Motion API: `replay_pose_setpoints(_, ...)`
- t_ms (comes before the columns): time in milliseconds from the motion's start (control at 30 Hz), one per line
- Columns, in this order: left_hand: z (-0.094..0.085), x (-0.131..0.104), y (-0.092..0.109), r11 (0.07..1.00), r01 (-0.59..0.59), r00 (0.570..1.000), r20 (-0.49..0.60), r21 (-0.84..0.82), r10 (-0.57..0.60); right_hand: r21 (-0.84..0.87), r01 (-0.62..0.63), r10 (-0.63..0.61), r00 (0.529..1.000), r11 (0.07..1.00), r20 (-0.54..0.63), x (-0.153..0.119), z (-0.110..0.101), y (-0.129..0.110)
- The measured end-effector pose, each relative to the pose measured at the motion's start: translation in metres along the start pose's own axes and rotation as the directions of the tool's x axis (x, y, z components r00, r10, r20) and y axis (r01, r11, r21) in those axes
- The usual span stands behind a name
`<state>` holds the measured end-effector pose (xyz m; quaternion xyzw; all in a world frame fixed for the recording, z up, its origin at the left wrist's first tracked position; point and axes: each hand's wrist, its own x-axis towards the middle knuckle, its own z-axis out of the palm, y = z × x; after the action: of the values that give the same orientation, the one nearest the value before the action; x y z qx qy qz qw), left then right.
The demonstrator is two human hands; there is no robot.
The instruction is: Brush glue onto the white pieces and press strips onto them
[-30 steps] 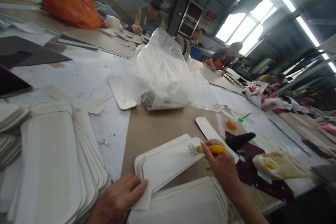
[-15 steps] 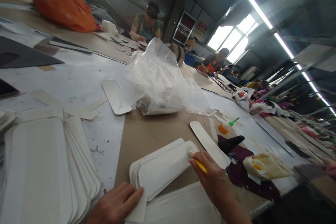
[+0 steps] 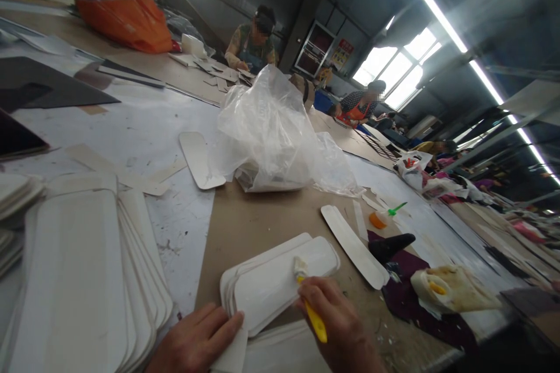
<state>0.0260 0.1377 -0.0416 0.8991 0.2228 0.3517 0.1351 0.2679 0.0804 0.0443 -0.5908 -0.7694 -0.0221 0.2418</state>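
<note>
My right hand (image 3: 335,317) is closed round the yellow handle of a brush (image 3: 312,315). Its whitish bristles rest on the top panel of a stack of white, round-cornered panels (image 3: 275,282). At the near left corner of that stack lies my left hand (image 3: 199,338), fingers curled and thumb pressed on the edge of a white piece (image 3: 234,349). Partly hidden between my hands, more white panels (image 3: 280,352) lie below the stack. A larger fanned pile of white panels (image 3: 79,274) stands to the left.
A clear plastic bag (image 3: 271,134) stands behind the stack. To the right lie a narrow white panel (image 3: 352,245), an orange bottle (image 3: 378,220) with a green tip, a black horn-shaped object (image 3: 391,246) and a stained whitish container (image 3: 455,288). Other people work at tables farther back.
My right hand has drawn the brush left and toward me, from the panel's far right end to its middle. The left hand stays at the stack's corner. The view has shifted slightly.
</note>
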Motion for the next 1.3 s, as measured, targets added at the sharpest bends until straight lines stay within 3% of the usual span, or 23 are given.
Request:
replay_pose_setpoints(100, 0.003, 0.0, -0.001, 1.0, -0.027, 0.999, -0.039, -0.011, 0.027, 0.247, -0.04, 0.046, 0.999, 0.968, -0.016, 0.004, 0.003, -0.027)
replay_pose_setpoints(167, 0.005, 0.001, 0.0, 0.999, -0.035, 0.995, -0.095, -0.014, 0.033, 0.402, -0.213, 0.247, 0.969, 0.891, -0.034, 0.009, 0.003, -0.037)
replay_pose_setpoints(233, 0.005, 0.003, 0.001, 1.0, -0.029, 0.991, -0.128, 0.0, 0.029, 0.526, -0.427, 0.491, 0.871, 0.735, 0.021, 0.015, 0.005, -0.04)
replay_pose_setpoints(300, 0.003, 0.005, 0.003, 1.0, -0.018, 0.994, -0.103, 0.013, 0.019, 0.574, -0.566, 0.622, 0.773, 0.592, 0.12, 0.02, 0.008, -0.036)
replay_pose_setpoints(367, 0.001, 0.007, 0.004, 1.0, 0.001, 0.998, -0.065, 0.013, 0.0, 0.557, -0.614, 0.672, 0.729, 0.559, 0.128, 0.023, 0.01, -0.03)
replay_pose_setpoints(500, -0.002, 0.008, 0.006, 1.0, 0.006, 0.997, -0.076, 0.0, -0.006, 0.507, -0.596, 0.702, 0.712, 0.622, -0.024, 0.023, 0.009, -0.029)
replay_pose_setpoints(600, -0.001, 0.008, 0.007, 1.0, 0.004, 0.997, -0.076, 0.01, -0.003, 0.598, -0.601, 0.707, 0.703, 0.531, 0.078, 0.024, 0.014, -0.04)
replay_pose_setpoints(700, -0.001, 0.008, 0.007, 1.0, 0.008, 0.998, -0.068, 0.008, -0.007, 0.662, -0.628, 0.731, 0.66, 0.409, 0.174, 0.027, 0.023, -0.044)
replay_pose_setpoints(767, -0.002, 0.008, 0.007, 1.0, 0.012, 0.998, -0.069, 0.0, -0.012, 0.634, -0.632, 0.748, 0.652, 0.447, 0.122, 0.028, 0.024, -0.039)
replay_pose_setpoints(900, -0.005, 0.01, 0.007, 1.0, 0.021, 0.998, -0.066, -0.002, -0.021, 0.529, -0.603, 0.727, 0.685, 0.598, -0.041, 0.025, 0.015, -0.028)
replay_pose_setpoints(1033, -0.005, 0.011, 0.007, 1.0, 0.007, 0.996, -0.088, -0.001, -0.007, 0.567, -0.597, 0.68, 0.728, 0.567, 0.086, 0.021, 0.012, -0.03)
replay_pose_setpoints(1100, -0.002, 0.011, 0.006, 1.0, 0.0, 0.995, -0.101, -0.007, 0.0, 0.547, -0.585, 0.652, 0.753, 0.599, 0.092, 0.022, 0.013, -0.023)
replay_pose_setpoints(1300, 0.01, 0.002, 0.002, 1.0, -0.004, 0.993, -0.119, -0.025, 0.001, 0.263, -0.546, 0.601, 0.767, 0.795, -0.223, 0.022, -0.002, 0.034)
